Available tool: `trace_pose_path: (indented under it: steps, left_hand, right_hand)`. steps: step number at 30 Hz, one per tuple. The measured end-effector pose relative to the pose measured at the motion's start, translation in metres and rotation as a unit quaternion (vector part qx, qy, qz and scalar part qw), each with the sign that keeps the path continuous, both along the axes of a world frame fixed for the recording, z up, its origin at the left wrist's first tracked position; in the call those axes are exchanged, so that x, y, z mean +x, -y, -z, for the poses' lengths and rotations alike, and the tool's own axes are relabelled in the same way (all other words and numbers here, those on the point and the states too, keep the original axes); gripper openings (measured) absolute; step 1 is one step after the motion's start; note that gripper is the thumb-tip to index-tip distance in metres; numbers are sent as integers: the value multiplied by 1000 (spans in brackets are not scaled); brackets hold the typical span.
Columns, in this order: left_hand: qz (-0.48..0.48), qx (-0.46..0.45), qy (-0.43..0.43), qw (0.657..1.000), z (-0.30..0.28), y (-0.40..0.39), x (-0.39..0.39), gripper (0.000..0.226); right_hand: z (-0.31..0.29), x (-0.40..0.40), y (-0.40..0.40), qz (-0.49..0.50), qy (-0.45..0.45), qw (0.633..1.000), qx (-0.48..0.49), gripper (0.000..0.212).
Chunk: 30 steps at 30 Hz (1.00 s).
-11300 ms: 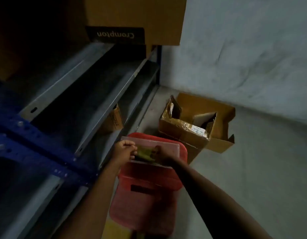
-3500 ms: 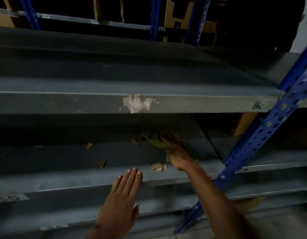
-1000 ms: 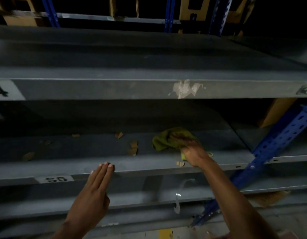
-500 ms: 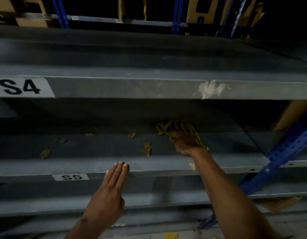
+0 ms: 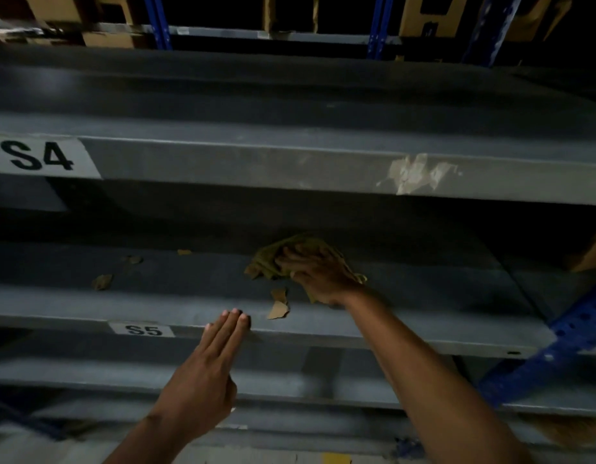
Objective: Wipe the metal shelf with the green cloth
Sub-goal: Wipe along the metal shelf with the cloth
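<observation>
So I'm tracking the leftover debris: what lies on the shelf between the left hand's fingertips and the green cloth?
In the head view, two torn brown cardboard scraps lie on the grey metal shelf between the left hand and the crumpled green cloth.

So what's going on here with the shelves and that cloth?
A person is wiping the metal shelf marked S5. The right hand presses a crumpled green cloth onto the shelf surface, while the left hand rests flat with its fingertips on the shelf's front edge. Brown scraps lie just in front of the cloth, and a few more sit further left, so the shelf isn't clean yet.
</observation>
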<state>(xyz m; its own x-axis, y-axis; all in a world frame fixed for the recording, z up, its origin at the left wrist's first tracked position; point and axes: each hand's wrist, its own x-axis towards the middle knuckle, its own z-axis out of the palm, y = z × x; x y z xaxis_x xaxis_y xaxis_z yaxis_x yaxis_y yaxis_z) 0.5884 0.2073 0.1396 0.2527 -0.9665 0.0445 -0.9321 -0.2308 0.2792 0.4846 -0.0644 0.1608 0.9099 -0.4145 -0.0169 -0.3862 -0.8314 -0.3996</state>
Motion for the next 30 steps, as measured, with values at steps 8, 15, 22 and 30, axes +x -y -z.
trace_pose_path:
  steps: [8,15,22,30]
  left_hand:
    - [9,17,-26,999,-14,-4,5,96]
    - [16,24,-24,999,-13,-6,6,94]
    - [18,6,-24,1000,-5,-6,9,95]
    - [16,0,46,999,1,-19,44,108]
  right_hand:
    - [-13,-106,-8,33,-13,995,88,39]
    - [3,-133,-26,147,-8,989,20,44]
    - [-1,-93,-31,227,-66,971,-44,56]
    - [-2,-57,-56,124,-53,988,-80,59]
